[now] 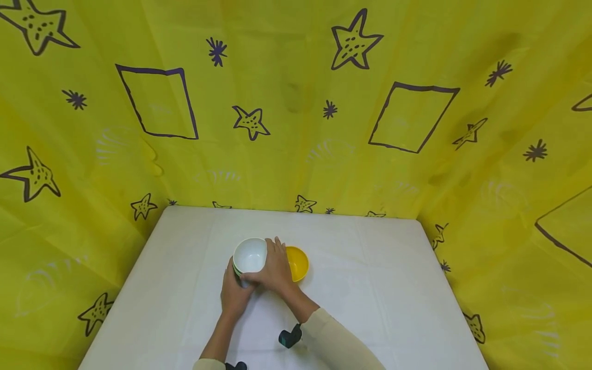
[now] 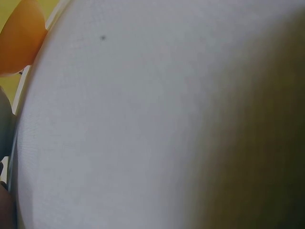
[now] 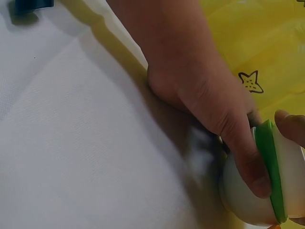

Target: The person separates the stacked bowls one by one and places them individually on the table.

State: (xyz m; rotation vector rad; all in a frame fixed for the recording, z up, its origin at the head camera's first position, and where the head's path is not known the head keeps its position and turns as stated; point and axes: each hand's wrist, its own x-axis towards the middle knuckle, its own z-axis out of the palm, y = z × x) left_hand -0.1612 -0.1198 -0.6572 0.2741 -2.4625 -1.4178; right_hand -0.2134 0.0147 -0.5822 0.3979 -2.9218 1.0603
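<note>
A white bowl (image 1: 250,254) sits uppermost in a small stack held over the table. Beneath its rim shows a green band (image 3: 270,167), with a pale rounded bowl surface (image 3: 240,193) below; whether band and surface belong to one bowl I cannot tell. My left hand (image 1: 236,294) grips the stack from its left and underside, its thumb lying along the pale surface in the right wrist view. Across the right side of the white bowl, my right hand (image 1: 275,268) holds it with thumb and fingers. Just right of that hand is a yellow bowl (image 1: 299,263), partly covered by it.
A white cloth (image 1: 370,288) covers the table. Yellow curtains (image 1: 287,169) printed with stars and squares hang behind and at both sides. Dark wrist devices (image 1: 290,336) sit by the forearms.
</note>
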